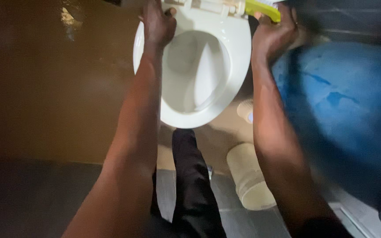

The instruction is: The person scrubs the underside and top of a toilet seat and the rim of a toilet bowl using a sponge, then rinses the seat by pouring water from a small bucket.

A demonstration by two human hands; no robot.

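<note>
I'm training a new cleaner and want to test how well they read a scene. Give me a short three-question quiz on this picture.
1. True or false: the left hand rests on the rim of the white toilet.
2. What colour is the tool handle in the right hand?
A. red B. yellow-green C. black
3. Which large thing stands to the right of the toilet?

Key
1. True.
2. B.
3. A blue barrel; a pale container lies on the floor nearer the person.
</note>
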